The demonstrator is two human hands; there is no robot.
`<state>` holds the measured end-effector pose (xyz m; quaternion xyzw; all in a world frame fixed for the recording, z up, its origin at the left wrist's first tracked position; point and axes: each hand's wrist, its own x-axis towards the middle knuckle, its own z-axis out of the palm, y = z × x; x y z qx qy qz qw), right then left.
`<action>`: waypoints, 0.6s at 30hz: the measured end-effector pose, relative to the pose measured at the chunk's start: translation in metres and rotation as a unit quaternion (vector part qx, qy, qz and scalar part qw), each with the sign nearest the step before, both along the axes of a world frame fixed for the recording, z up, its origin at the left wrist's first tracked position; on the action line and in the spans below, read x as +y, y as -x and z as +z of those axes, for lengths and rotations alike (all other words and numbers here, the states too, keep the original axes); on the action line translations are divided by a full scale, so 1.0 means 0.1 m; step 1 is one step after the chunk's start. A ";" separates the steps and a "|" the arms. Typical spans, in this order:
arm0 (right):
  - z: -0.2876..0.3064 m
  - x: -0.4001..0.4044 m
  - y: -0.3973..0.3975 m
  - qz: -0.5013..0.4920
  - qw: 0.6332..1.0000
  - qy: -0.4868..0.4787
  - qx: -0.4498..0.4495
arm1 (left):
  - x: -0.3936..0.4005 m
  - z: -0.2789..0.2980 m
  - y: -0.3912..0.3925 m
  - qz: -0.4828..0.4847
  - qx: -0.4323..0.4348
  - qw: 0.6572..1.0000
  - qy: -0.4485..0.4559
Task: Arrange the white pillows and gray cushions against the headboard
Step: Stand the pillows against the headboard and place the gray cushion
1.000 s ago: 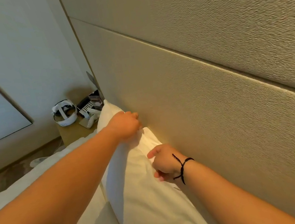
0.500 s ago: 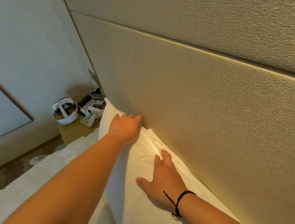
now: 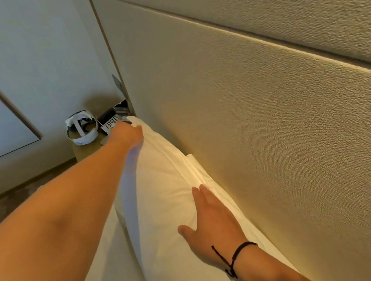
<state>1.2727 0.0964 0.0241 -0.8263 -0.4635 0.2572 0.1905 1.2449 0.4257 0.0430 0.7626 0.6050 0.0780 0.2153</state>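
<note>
Left hand (image 3: pixel 128 134) grip on pillow (image 3: pixel 163 191) corner (right hand (image 3: pixel 212 227) flat, against headboard (image 3: pixel 261 129)).

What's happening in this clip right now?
A person is setting a white pillow upright against the beige headboard. The right hand lies flat on the pillow's face, fingers straight, while the left hand reaches to its far top corner. No gray cushions are in view.
</note>
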 end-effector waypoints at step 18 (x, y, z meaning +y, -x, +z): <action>0.32 -0.49 0.08 -0.013 0.980 0.098 -0.172 | 0.08 -0.09 -0.18 0.064 0.048 0.997 -0.005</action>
